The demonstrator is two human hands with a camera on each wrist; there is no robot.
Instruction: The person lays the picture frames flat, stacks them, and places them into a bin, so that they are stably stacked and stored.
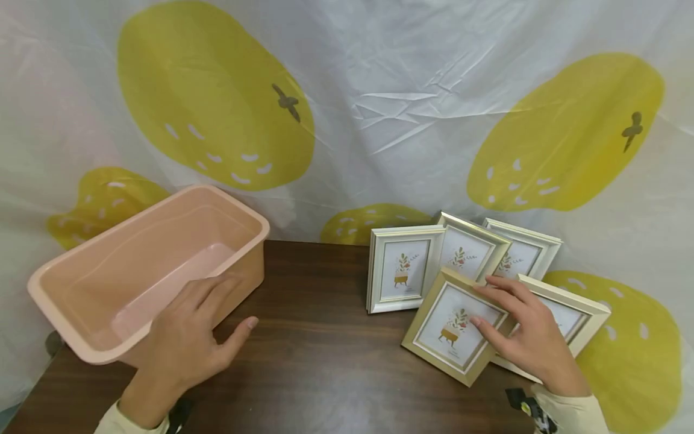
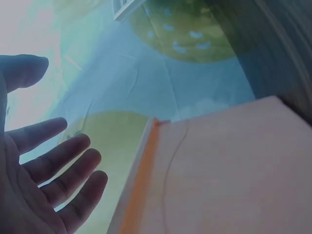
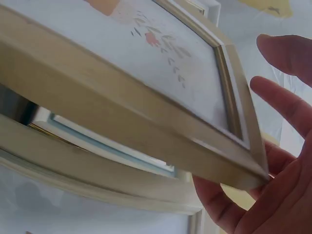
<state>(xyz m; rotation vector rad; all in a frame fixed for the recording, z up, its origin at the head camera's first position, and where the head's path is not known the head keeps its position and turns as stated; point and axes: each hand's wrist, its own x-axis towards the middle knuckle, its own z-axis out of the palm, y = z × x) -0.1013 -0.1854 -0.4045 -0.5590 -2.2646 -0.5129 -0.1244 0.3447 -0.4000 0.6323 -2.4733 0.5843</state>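
My left hand (image 1: 187,340) hovers at the near long side of a pink plastic bin (image 1: 146,220), fingers spread and holding nothing. In the left wrist view, its fingers (image 2: 73,180) extend beside the bin wall (image 2: 234,170). My right hand (image 1: 528,331) is at the right edge of a gold picture frame (image 1: 428,346) with a plant print. The right wrist view shows thumb and index finger loosely extended beside the gold frame (image 3: 146,117); other fingers pass partly behind its corner. Under my right hand lies a cream frame (image 1: 588,307), partly hidden.
Behind the gold frame stand a white frame (image 1: 374,271), another gold-edged frame (image 1: 477,229) and a second white frame (image 1: 550,244), overlapping. All rest on a dark wooden table (image 1: 320,361). A white curtain (image 1: 368,54) with yellow fruit shapes hangs behind.
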